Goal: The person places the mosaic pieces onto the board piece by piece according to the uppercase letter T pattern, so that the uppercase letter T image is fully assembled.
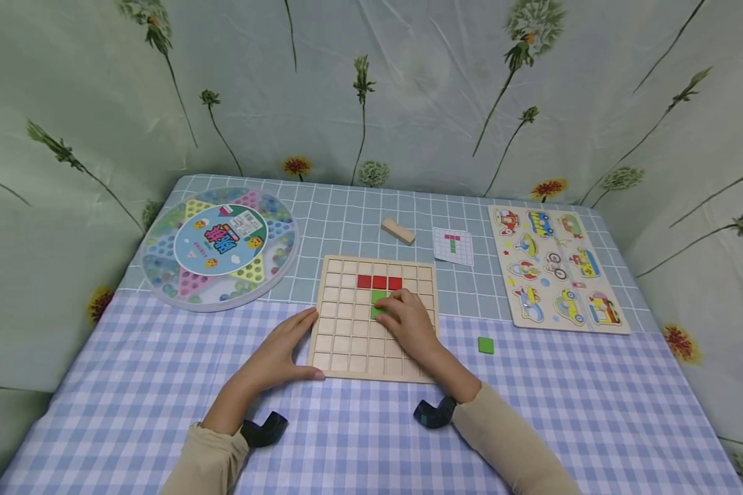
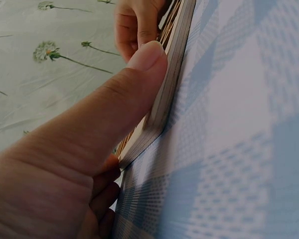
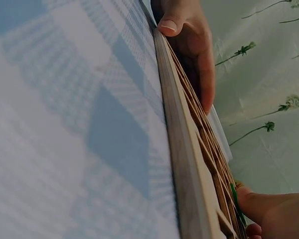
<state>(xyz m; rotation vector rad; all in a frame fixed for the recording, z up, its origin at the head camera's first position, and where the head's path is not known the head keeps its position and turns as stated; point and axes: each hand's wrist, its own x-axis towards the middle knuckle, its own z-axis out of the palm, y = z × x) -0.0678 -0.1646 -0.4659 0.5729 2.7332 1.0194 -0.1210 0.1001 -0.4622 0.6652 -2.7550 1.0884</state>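
Observation:
A wooden grid board (image 1: 340,344) lies on the table, with three red tiles (image 1: 380,282) side by side near its top. Directly under the middle red one is a green tile (image 1: 378,295). My right hand (image 1: 411,323) reaches over the board and pinches another green tile (image 3: 235,199) at the cell below; its fingers partly hide it. At the board's front left corner, my left hand (image 1: 280,350) rests against the edges, fingers extended along the left side and thumb (image 2: 147,57) on the front edge. One loose green tile (image 1: 486,345) lies right of the board.
Behind the board are a wooden block (image 1: 398,231) and a pattern card (image 1: 453,246) with a T shape. A round marble game board (image 1: 219,247) sits at the back left. At the right lies a vehicle picture puzzle (image 1: 557,268). A flowered curtain (image 1: 408,89) hangs behind.

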